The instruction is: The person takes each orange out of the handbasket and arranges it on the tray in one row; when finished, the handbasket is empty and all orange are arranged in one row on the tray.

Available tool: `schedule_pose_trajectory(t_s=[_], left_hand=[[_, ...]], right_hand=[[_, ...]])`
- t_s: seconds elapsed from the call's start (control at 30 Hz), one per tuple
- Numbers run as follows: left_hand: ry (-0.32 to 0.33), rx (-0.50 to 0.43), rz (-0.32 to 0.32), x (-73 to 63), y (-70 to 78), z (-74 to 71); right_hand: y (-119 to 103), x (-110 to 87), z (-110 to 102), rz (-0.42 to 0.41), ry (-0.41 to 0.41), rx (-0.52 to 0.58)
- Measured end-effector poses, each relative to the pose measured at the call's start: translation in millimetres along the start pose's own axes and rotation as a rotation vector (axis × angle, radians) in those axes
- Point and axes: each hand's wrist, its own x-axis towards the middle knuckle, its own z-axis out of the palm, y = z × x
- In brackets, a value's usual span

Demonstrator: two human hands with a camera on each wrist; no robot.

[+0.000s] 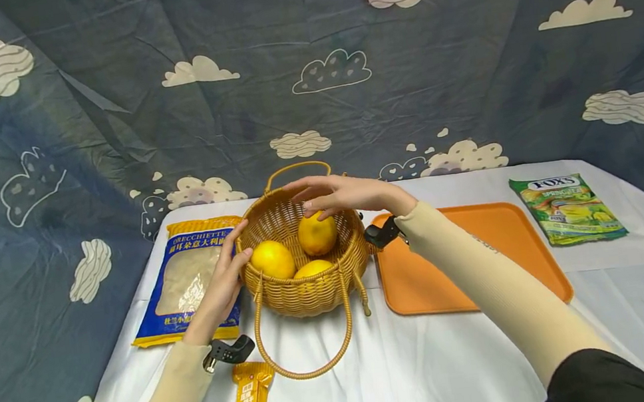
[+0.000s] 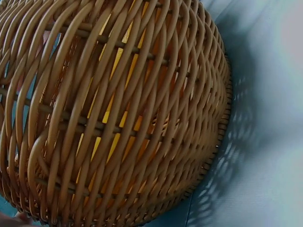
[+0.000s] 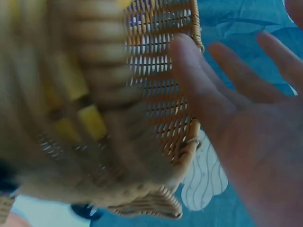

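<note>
A woven wicker basket [image 1: 303, 295] stands in the middle of the table, holding three round yellow fruits, at left [image 1: 272, 260], at right [image 1: 317, 234] and in front [image 1: 312, 268]. My left hand [image 1: 223, 283] rests against the basket's left rim, thumb and forefinger extended along it. Over the basket's back right side hovers my right hand [image 1: 351, 193], its fingers stretched out just above the right fruit. In the right wrist view, the right hand [image 3: 255, 123] has spread fingers and an empty palm. The left wrist view is filled by the basket's weave [image 2: 142, 113], with yellow showing through.
Left of the basket lies a blue-and-yellow orecchiette bag [image 1: 192, 270]. A small orange-yellow packet [image 1: 251, 392] is at the front. An orange tray [image 1: 474, 263] lies to the right, with a green Fox's bag [image 1: 567, 209] beyond it. The basket's front handle [image 1: 310, 375] hangs forward onto the white cloth.
</note>
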Motion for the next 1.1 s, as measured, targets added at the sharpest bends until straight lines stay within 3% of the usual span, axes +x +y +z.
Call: schedule_pose_trajectory(t_s=[0.3, 0.67, 1.1], left_hand=[[0.007, 0.025, 0.009, 1.1, -3.0, 1.1], [0.022, 0.055, -0.017, 0.2, -2.7, -0.5], [0.026, 0.065, -0.028, -0.5, -2.6, -0.8]], right_hand=[[-8.4, 26.9, -0.8, 0.116, -0.179, -0.006], [2.1, 58.3, 15.3, 0.296, -0.254, 0.076], [9.6, 78.3, 38.3, 0.385, -0.314, 0.084]])
